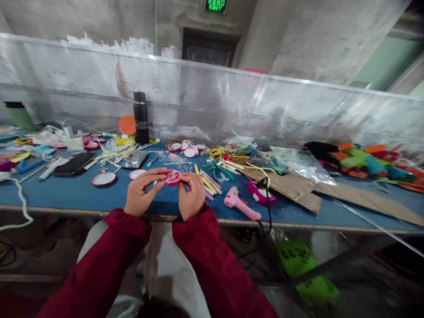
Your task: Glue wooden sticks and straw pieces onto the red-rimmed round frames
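Observation:
Between my two hands, just above the table's front part, is a round red lid (171,177) with a white pattern on its face. My left hand (143,191) pinches its left edge between thumb and fingers. Its right edge is gripped by my right hand (192,193), thumb toward me. Behind my left hand lies another lid (136,174), white inside with a red rim. A similar lid (104,178) rests farther left. Several marker pens (209,182) lie just right of my right hand.
A pink glue gun (240,204) with a black cord lies at the front right, beside a magenta device (261,193). Cardboard strips (291,190) stretch rightward. A black bottle (141,118) stands at the back. At left are a phone (74,164) and loose sticks.

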Demonstrator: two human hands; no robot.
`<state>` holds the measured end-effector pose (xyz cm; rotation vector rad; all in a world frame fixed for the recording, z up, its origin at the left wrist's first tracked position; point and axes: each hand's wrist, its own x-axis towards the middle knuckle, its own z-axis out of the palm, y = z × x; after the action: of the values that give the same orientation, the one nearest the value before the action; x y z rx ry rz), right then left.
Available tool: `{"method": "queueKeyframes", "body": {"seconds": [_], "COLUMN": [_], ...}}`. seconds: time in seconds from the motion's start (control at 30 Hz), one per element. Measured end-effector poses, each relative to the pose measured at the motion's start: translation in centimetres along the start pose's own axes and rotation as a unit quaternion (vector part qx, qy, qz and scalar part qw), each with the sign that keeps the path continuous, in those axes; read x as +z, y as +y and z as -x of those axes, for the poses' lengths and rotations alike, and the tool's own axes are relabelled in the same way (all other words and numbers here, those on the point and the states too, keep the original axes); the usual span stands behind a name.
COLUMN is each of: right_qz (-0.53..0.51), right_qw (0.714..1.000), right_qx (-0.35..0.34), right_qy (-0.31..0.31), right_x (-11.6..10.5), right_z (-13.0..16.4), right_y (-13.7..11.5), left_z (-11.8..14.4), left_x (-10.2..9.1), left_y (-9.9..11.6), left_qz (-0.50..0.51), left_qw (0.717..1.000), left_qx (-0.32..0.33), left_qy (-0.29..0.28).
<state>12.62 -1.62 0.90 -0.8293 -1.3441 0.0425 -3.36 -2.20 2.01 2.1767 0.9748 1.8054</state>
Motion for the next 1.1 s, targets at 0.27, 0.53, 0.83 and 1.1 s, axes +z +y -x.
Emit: {"method": "queueKeyframes", "body": {"seconds": [0.27,0.53,0.83,1.1], "right_qz": [0.012,0.016,0.034,0.006], "right_qw": [1.0,1.0,0.994,0.988], "right_qx": [-0.026,-0.004,0.015,0.078], "right_qy": [0.005,-0.024,-0.101,-0.133], "right_x": [-0.1,0.2,0.4,0.4], "right_z": [0.1,0.4,0.6,0.5], "right_y": [0.0,0.0,0.3,-0.3], "left_z": [0.1,0.0,0.1,-0.1], "left_x": [-0.1,-0.1,0.0,0.0], "left_y": [-0.1,-0.3,-0.8,-1.3], "left_qz": [0.013,0.014,0.01,0.073], "left_qw": [1.0,0.999,0.997,0.986], "left_qx": [-0.027,-0.032,-0.072,-0.152], "left_qy": [0.003,0.003,0.009,-0.016]}}
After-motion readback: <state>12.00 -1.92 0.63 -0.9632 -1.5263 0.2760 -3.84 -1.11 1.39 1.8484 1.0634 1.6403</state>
